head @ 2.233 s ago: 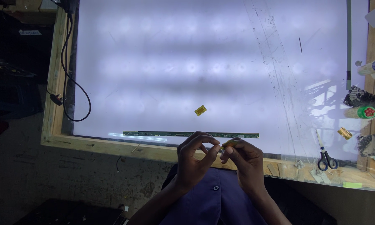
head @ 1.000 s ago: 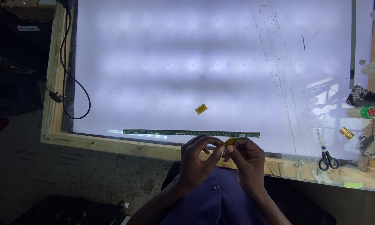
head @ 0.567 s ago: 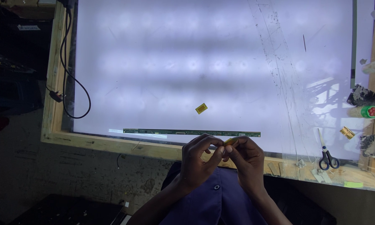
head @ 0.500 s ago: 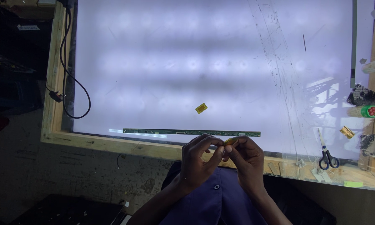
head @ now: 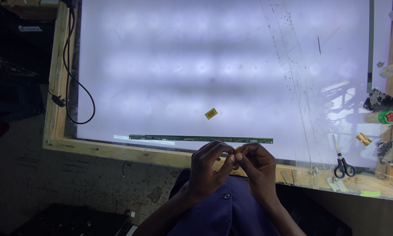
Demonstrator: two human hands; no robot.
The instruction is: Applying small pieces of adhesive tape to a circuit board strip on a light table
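Little has moved since the earlier frames: both hands remain together at the near edge of the bench, fingers only slightly re-set.

- Left hand [head: 207, 168] — fingers curled, tips pinching a small yellow piece [head: 239, 149] from the left.
- Right hand [head: 257, 164] — fingers bent, tips closed on the same piece from the right; the two hands touch at the fingertips, just over the near wooden rim.
- Bench [head: 118, 150] — pale wooden frame around a large backlit panel [head: 196, 65], smooth, glowing white, with faint scratches running down its right part. Most of the panel lies bare, with broad open room toward the far and left edges.
- Circuit strip [head: 201, 139] — long, thin, dark green, lying parallel to the near edge, just beyond the fingertips.
- Yellow tab [head: 211, 113] — small, rectangular, flat on the panel, a little beyond the strip.
- Scissors [head: 341, 159] — black handles, metal blades, near the near-right corner.
- Second yellow tab [head: 363, 139] — just right of the scissors.
- Black cable [head: 78, 87] — looped along the left edge, plug end hanging off the frame.
- Clutter of small containers at the right edge — too small to tell apart.
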